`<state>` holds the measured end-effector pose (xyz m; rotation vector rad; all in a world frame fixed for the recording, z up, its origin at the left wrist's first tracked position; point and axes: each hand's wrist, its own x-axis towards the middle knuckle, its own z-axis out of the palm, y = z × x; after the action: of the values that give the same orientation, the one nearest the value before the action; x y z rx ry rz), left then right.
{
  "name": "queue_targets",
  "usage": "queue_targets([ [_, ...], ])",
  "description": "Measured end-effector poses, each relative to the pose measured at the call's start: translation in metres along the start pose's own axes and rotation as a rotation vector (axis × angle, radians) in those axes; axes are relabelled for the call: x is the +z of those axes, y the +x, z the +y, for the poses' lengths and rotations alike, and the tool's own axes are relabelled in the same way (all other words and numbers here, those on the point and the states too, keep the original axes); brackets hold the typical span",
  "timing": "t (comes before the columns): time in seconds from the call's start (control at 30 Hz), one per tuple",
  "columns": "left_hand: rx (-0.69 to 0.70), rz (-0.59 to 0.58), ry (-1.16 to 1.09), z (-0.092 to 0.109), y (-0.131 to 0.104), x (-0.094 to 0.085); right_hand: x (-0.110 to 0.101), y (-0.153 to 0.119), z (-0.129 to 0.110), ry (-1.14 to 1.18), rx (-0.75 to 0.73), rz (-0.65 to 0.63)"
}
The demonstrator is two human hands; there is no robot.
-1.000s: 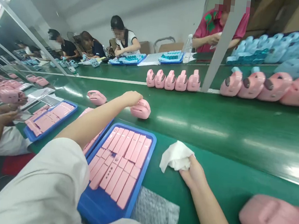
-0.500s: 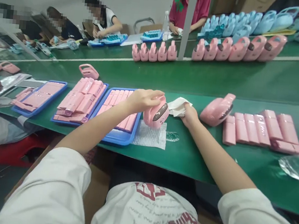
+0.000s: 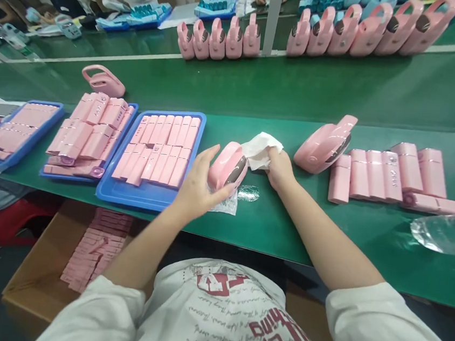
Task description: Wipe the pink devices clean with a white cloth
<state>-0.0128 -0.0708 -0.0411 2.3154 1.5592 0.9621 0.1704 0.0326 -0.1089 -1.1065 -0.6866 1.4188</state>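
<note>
1. At a green bench, a worker in a printed white T-shirt wraps the left hand around a pink handled housing; the thumb lies across its lower front, the fingers curve along its far side, and its dark oval window faces right.
2. The right hand pinches a crumpled white cloth; the cloth reaches to the edge of the housing, though whether the two touch cannot be told.
3. The housing sits between the hands, in front of the worker's chest; a sheet of bubble wrap shows beneath it, and whether the housing rests there or is lifted is unclear.
4. Just right of the right hand, a second pink housing leans on the bench, handle up; beside it stands a line of pink bar-shaped pieces, with a clear plastic object nearer the worker.
5. To the left, a blue tray carries two rows of similar pieces; next to it, another blue tray is stacked higher; below, a cardboard box holds more.
6. Across the bench, upright pink housings line up on either side of a pale post; co-workers' hands appear beyond.
</note>
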Motion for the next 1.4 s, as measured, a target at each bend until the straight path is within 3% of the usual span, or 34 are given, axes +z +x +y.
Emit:
queue_targets([
  [0.1, -0.125, 0.153, 0.044, 0.001, -0.018, 0.033, -0.002, -0.005, 0.002, -0.08, -0.05, -0.024],
  [0.17, -0.147, 0.198, 0.095, -0.001, -0.022, 0.048, -0.005, -0.009, -0.001, -0.204, -0.078, -0.133],
  [0.33, -0.092, 0.156, 0.066, -0.013, -0.021, 0.056, -0.016, -0.015, -0.017, -0.428, -0.006, -0.745],
  [0.43, -0.011, 0.216, -0.104, -0.017, -0.019, 0.056, -0.02, -0.013, -0.021, -0.543, -0.048, -0.919],
  [0.6, 0.125, 0.213, -0.153, -0.018, -0.015, 0.056, -0.021, -0.013, -0.018, -0.58, -0.186, -0.963],
  [0.73, 0.122, 0.192, -0.216, -0.021, -0.014, 0.056, -0.019, -0.014, -0.015, -0.631, -0.301, -0.949],
  [1.0, -0.05, 0.07, -0.309, -0.022, -0.016, 0.052, -0.016, -0.012, -0.009, -0.543, -0.188, -0.862],
  [1.2, 0.001, 0.107, -0.228, -0.015, -0.011, 0.048, -0.018, -0.01, -0.011, -0.518, -0.17, -0.895],
  [1.4, -0.066, 0.029, -0.264, -0.02, -0.008, 0.047, -0.012, -0.011, -0.012, -0.503, -0.141, -0.858],
])
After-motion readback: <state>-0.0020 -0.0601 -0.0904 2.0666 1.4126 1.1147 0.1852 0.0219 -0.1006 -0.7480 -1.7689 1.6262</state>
